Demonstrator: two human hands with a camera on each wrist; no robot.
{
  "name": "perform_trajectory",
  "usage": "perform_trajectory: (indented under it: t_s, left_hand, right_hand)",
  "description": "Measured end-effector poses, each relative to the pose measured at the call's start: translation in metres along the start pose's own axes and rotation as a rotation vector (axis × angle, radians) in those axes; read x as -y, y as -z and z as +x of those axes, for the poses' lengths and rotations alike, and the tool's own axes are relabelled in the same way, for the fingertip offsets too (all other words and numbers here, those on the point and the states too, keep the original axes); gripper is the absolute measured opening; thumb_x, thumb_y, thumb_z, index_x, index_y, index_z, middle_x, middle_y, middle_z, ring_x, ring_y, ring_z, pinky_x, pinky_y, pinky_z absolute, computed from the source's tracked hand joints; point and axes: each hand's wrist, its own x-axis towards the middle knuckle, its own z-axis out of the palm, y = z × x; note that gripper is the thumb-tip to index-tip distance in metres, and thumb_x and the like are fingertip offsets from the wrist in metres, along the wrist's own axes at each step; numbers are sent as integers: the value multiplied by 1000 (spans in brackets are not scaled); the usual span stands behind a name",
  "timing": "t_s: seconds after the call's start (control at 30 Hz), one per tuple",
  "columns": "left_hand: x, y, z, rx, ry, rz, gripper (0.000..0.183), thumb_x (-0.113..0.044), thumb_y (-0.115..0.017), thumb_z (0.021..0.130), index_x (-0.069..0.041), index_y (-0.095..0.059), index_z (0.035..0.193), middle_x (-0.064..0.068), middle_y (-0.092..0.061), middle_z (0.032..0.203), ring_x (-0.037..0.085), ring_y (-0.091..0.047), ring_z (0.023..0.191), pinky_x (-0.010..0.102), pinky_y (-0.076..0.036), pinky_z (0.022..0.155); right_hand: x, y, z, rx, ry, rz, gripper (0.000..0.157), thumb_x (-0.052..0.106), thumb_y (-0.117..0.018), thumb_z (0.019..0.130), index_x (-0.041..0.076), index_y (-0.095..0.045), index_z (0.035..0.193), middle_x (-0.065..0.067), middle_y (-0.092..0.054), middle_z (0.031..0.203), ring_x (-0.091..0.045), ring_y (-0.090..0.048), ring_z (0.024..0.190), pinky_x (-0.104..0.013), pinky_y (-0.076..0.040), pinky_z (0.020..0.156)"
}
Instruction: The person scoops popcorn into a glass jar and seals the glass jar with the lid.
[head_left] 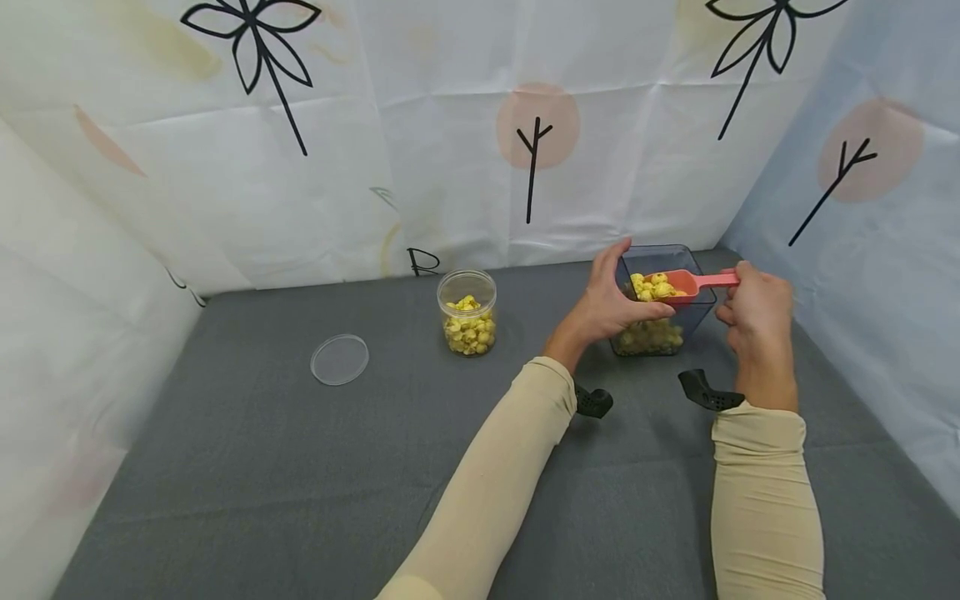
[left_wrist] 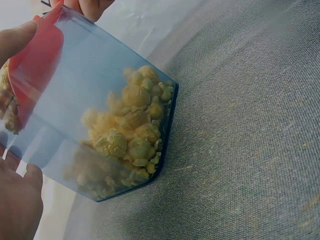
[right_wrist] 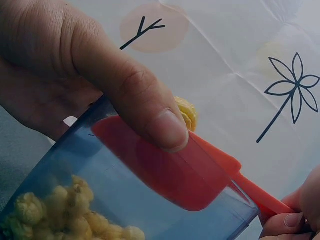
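A clear, square plastic container (head_left: 697,321) stands at the back right of the table, popcorn heaped in its lower part. My left hand (head_left: 603,300) grips its left side, the thumb lying across the near rim. My right hand (head_left: 761,312) holds a red scoop (head_left: 708,282) by the handle, at the container's right. The scoop's bowl, loaded with yellow popcorn (head_left: 654,287), is inside the container's mouth. In the right wrist view, the red bowl (right_wrist: 165,175) shows through the wall, behind the left thumb. The left wrist view shows popcorn (left_wrist: 132,120) at the container's bottom.
An uncovered round jar (head_left: 480,292) partly filled with popcorn stands left of the container. Farther left, a clear round lid (head_left: 340,360) lies flat on the grey cloth (head_left: 262,458). White printed curtains (head_left: 450,167) rise behind and on both sides. A black mount sits at each wrist.
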Motion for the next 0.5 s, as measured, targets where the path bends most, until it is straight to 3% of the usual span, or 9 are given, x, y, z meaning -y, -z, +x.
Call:
perform_trajectory:
  t_s: [0.27, 0.5]
  left_hand:
    - [0, 1, 0, 10, 2, -13, 110, -36, -88, 80, -41, -15, 162, -8, -15, 169, 20, -30, 153, 45, -39, 119]
    - [0, 1, 0, 5, -2, -11, 110, -35, -88, 79, -40, -16, 162, -8, -16, 168, 18, -31, 151, 44, -40, 119]
  right_hand:
    - [2, 1, -2, -39, 26, 103, 29, 24, -46, 108, 10, -63, 88, 5, -39, 57, -13, -24, 45, -25, -20, 42]
    - [1, 1, 0, -21, 13, 32, 30, 25, -47, 107, 12, -66, 88, 6, -39, 57, -12, -26, 45, -24, -23, 42]
